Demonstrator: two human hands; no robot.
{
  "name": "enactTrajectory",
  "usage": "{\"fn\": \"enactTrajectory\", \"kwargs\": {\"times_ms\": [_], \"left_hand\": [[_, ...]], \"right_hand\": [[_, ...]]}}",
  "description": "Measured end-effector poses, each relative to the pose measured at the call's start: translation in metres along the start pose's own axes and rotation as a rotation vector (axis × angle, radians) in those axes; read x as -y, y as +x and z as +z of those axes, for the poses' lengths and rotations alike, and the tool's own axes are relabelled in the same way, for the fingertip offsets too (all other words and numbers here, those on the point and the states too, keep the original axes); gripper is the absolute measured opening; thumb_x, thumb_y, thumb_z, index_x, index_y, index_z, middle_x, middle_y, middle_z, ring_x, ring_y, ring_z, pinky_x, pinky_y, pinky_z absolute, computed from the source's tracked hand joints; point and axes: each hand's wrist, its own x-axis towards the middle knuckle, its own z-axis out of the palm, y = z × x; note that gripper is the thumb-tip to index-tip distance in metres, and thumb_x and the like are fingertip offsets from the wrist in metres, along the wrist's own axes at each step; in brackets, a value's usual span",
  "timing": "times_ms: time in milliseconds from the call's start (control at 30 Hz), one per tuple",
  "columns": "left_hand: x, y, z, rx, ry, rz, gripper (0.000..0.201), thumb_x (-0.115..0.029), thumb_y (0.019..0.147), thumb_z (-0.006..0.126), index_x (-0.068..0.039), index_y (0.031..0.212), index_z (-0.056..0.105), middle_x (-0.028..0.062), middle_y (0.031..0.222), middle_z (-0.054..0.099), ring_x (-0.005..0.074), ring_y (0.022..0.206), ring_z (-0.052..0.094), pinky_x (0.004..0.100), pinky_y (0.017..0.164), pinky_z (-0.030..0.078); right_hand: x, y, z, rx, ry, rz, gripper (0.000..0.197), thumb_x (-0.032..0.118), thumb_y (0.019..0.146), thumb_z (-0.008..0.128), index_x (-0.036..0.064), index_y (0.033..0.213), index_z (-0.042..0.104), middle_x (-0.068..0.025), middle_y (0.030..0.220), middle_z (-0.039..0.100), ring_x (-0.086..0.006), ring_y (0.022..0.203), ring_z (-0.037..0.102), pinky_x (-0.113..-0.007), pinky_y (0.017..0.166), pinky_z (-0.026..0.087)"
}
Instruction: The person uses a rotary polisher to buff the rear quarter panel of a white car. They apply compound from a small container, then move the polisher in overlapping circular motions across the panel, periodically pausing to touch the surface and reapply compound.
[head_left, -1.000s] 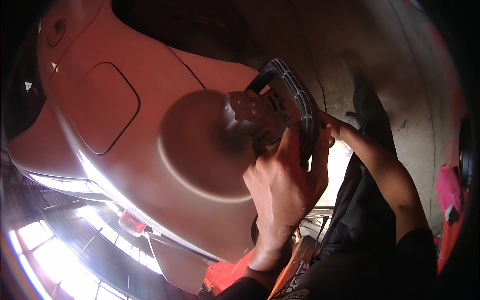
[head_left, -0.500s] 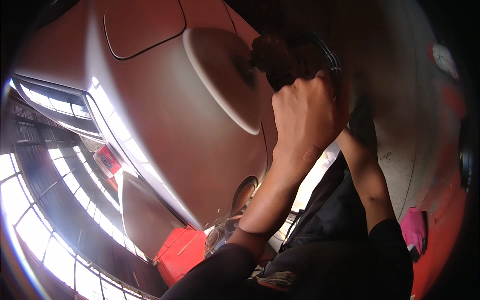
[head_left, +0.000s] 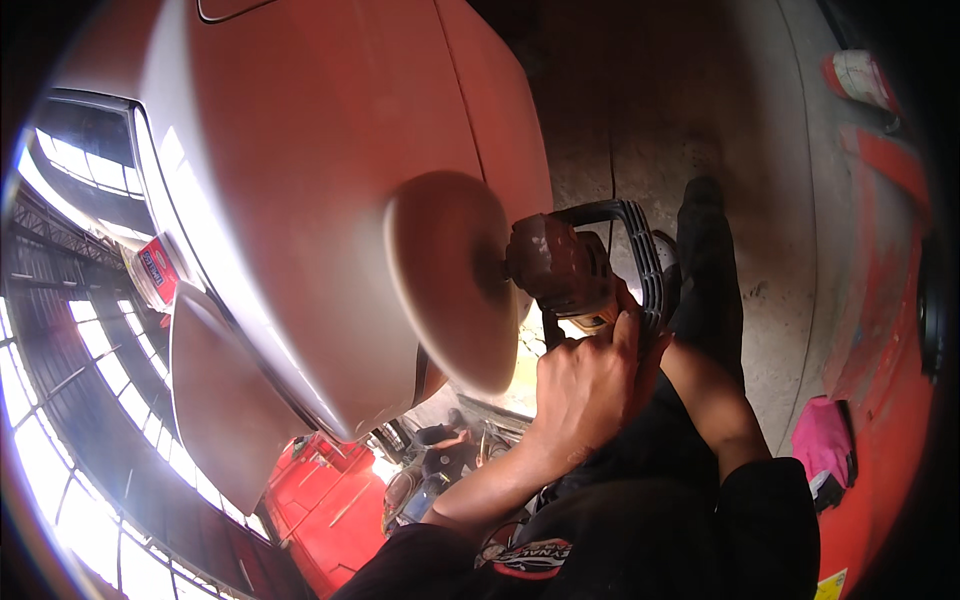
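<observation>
My left hand (head_left: 585, 385) is closed around a power polisher (head_left: 560, 262) with a dark gear head and a black loop handle (head_left: 640, 240). Its large round pad (head_left: 440, 290) faces a dull red-brown car panel (head_left: 330, 160), near the panel's rear edge. The pad's surface looks smooth and blurred; I cannot tell whether it presses on the paint. My right forearm (head_left: 715, 400) reaches up to the tool behind the left hand. The right hand's fingers are hidden there.
A raised panel (head_left: 215, 400) juts out at the left, beside a red-and-white can (head_left: 155, 270). Bright red bodywork (head_left: 330, 510) and another person (head_left: 445, 450) show beyond. At the right, a pink cloth (head_left: 825, 440) hangs by a red surface (head_left: 890, 420). My shoe (head_left: 700, 155) stands on the concrete floor (head_left: 780, 330).
The polisher and both my arms have come lower in the picture, closer to my body. The pad now sits further along the panel toward its near end. My view has shifted too.
</observation>
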Motion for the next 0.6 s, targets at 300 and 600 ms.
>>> {"fn": "enactTrajectory", "kwargs": {"times_ms": [300, 600], "left_hand": [[0.009, -0.076, 0.045, 0.018, 0.025, -0.005, 0.034, -0.042, 0.093, 0.074, -0.009, 0.102, 0.069, 0.0073, 0.06, 0.066, 0.0247, 0.047, 0.065, 0.0374, 0.044, 0.049], [0.021, -0.092, 0.028, 0.009, -0.108, 0.05, 0.029, -0.036, 0.092, 0.074, -0.008, 0.091, 0.068, 0.0069, 0.058, 0.065, 0.024, 0.045, 0.063, 0.0362, 0.043, 0.049]], "right_hand": [[-0.073, -0.021, 0.005, 0.057, 0.04, -0.024, 0.036, 0.036, 0.102, 0.06, 0.0044, 0.118, 0.068, -0.0032, 0.102, 0.07, -0.0121, 0.09, 0.063, -0.031, 0.081, 0.053], [-0.076, -0.005, -0.012, 0.11, 0.176, -0.018, 0.031, 0.031, 0.1, 0.066, 0.0036, 0.113, 0.069, -0.0024, 0.096, 0.07, -0.0117, 0.085, 0.062, -0.031, 0.076, 0.054]]}}
